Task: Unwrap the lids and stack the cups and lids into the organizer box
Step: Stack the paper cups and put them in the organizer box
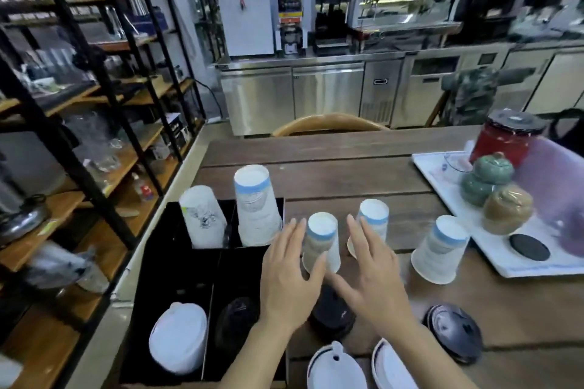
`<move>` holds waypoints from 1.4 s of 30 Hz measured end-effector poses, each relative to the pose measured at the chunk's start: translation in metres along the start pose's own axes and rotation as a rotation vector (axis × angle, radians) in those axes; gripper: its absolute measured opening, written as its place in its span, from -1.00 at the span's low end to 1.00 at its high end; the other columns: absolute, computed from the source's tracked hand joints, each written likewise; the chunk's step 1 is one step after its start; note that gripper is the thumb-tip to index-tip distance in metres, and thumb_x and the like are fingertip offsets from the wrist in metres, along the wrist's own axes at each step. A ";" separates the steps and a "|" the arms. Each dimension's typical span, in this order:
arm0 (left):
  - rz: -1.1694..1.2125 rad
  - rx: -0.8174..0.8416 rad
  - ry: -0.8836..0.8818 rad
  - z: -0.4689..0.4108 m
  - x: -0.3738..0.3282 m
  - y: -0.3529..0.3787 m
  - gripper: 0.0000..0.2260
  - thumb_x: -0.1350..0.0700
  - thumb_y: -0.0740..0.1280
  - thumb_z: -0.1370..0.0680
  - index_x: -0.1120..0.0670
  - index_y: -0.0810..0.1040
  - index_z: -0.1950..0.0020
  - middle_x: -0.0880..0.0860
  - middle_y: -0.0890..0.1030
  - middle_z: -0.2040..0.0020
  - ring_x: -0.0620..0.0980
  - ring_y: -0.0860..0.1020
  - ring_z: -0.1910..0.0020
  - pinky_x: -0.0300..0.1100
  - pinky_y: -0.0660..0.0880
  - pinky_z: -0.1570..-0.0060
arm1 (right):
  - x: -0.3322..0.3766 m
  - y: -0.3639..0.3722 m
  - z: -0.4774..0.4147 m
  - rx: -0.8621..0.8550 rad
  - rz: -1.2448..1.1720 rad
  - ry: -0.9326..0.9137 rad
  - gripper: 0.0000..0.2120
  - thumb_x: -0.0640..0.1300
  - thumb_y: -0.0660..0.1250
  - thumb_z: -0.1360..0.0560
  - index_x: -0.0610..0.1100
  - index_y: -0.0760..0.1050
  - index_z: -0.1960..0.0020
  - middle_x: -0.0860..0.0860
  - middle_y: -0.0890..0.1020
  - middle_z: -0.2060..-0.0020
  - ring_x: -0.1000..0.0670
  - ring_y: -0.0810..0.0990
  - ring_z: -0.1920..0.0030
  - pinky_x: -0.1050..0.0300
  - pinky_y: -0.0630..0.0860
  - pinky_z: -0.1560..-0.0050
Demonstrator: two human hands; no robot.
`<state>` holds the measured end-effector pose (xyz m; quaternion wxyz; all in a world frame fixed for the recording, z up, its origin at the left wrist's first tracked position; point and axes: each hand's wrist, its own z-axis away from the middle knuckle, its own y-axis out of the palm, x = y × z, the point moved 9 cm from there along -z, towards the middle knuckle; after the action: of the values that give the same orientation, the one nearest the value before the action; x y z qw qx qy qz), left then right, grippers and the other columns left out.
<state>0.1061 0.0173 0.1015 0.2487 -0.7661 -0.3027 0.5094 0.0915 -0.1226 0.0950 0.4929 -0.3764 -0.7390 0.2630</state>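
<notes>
Fingers (295, 230) of the left hand (289, 278) are spread apart on the near-left side of an upturned paper cup (321, 241); whether they touch it cannot be told. Fingers of the right hand (371, 275) are likewise splayed, just right of that cup and clamped on nothing. Head view: the cup stands rim-down on the wooden table (347, 174), near the table's left edge and just beside the black organizer box (177, 262). By judgement the task is partly done: the box's far compartments hold a clear cup stack (202, 218) and a paper cup stack (256, 208), and its near compartments hold white lids (178, 338) and dark lids (234, 325). Left to store are a second upturned cup (374, 218) behind the right hand, a third cup (439, 249) toward the table's right side, a black lid stack (331, 316) under the hands, wrapped dark lids (453, 331) to the right, and white lids on the table (335, 369) at the near edge. A white tray (442, 180) at the right edge carries green jars (486, 180), a brown jar (507, 208) and a red canister (502, 139), well apart from the cups. Nothing obstructs the short path from cup to box.
</notes>
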 end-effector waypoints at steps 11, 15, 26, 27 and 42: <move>-0.018 0.182 -0.227 -0.041 0.022 0.071 -0.19 -0.34 0.07 -0.38 0.00 0.06 -0.55 -0.02 0.16 -0.55 -0.09 0.09 -0.53 -0.18 0.06 -0.48 | -0.045 0.062 -0.054 0.306 -0.119 0.034 -0.18 0.03 0.19 -0.36 -0.07 -0.12 -0.52 -0.02 0.15 -0.51 -0.01 0.11 -0.50 0.00 0.18 -0.47; 0.032 0.271 -0.291 -0.045 0.037 0.079 -0.29 -0.11 0.27 -0.52 0.02 -0.01 -0.56 -0.01 0.10 -0.56 -0.08 0.03 -0.54 -0.15 0.03 -0.50 | -0.050 0.077 -0.061 0.364 -0.149 0.075 -0.16 -0.09 0.29 -0.41 -0.10 -0.14 -0.52 -0.03 0.21 -0.49 -0.03 0.21 -0.47 0.07 0.20 -0.42; 0.329 0.348 -0.479 -0.052 0.054 0.094 -0.39 0.00 0.30 -0.54 0.02 0.12 -0.52 -0.01 0.26 -0.48 -0.14 0.26 -0.39 -0.32 0.14 -0.27 | -0.053 0.097 -0.073 0.392 -0.184 0.144 -0.32 -0.17 0.27 -0.46 -0.13 0.03 -0.50 -0.03 0.22 -0.48 -0.03 0.22 -0.46 0.02 0.23 -0.44; 0.343 0.348 -0.480 -0.052 0.054 0.095 -0.42 0.01 0.30 -0.54 0.01 0.15 -0.50 -0.02 0.31 -0.44 -0.18 0.29 -0.30 -0.32 0.18 -0.24 | -0.055 0.097 -0.072 0.379 -0.202 0.157 -0.36 -0.16 0.27 -0.45 -0.11 0.10 -0.47 -0.01 0.30 -0.43 -0.04 0.28 -0.42 0.01 0.30 -0.40; 0.758 0.211 -0.270 -0.093 -0.023 0.059 -0.47 -0.21 0.27 -0.41 -0.06 0.39 -0.33 -0.15 0.52 -0.23 -0.31 0.49 -0.19 -0.32 0.43 -0.17 | -0.021 -0.040 -0.089 -0.250 -0.194 -0.001 -0.36 0.19 0.27 -0.36 -0.03 0.29 -0.36 -0.01 0.54 -0.07 0.13 0.44 -0.02 0.24 0.41 0.09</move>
<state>0.1984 -0.0467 0.1081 0.0786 -0.7201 0.0247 0.6890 0.1673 -0.1613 0.1478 0.4650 -0.3616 -0.7991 0.1203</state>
